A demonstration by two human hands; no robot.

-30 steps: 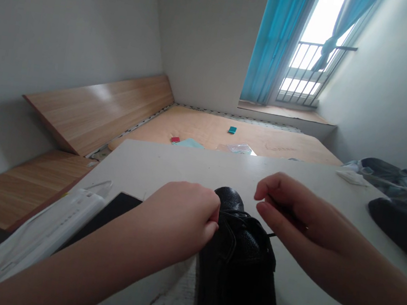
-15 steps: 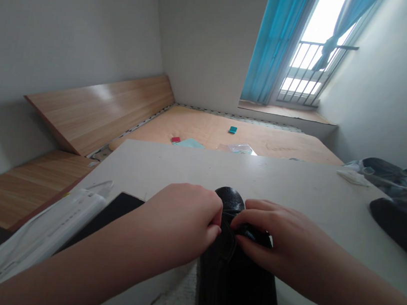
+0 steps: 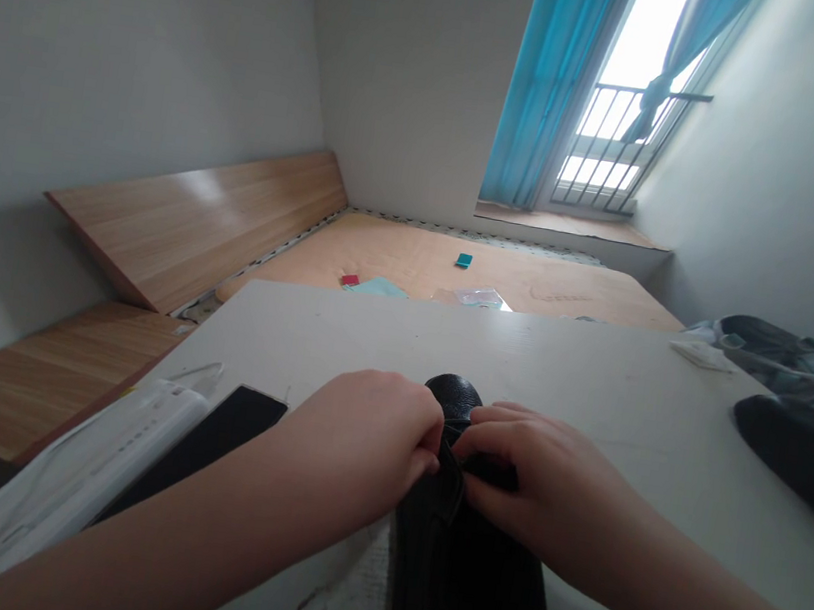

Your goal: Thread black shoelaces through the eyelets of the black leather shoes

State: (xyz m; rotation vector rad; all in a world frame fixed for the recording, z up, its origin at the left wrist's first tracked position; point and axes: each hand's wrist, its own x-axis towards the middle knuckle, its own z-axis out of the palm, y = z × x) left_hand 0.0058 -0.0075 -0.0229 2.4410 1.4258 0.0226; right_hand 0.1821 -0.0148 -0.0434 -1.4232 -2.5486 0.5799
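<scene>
A black leather shoe [image 3: 469, 586] points away from me, its rounded toe [image 3: 457, 390] farthest off, on the white table [image 3: 344, 321]. My left hand [image 3: 385, 433] is closed, fingers curled at the left side of the shoe's upper, just behind the toe. From the right, my right hand [image 3: 525, 463] pinches the same part with thumb and fingers, close to the left fingertips. What exactly lies between the fingers is mostly hidden by the hands; it looks like a flap or edge of the shoe's upper.
Another black shoe [image 3: 799, 451] lies at the table's right. On the left are a white plastic-wrapped item [image 3: 107, 445] and a flat black object [image 3: 205, 448]. A folded white tissue [image 3: 703, 355] lies near the far right edge, before a bag-lined bin [image 3: 771, 351]. A bed [image 3: 400, 244] stands beyond.
My right hand has shifted slightly left, closer to my left hand, and covers the shoe's right side differently. My left hand keeps nearly the same place and grip.
</scene>
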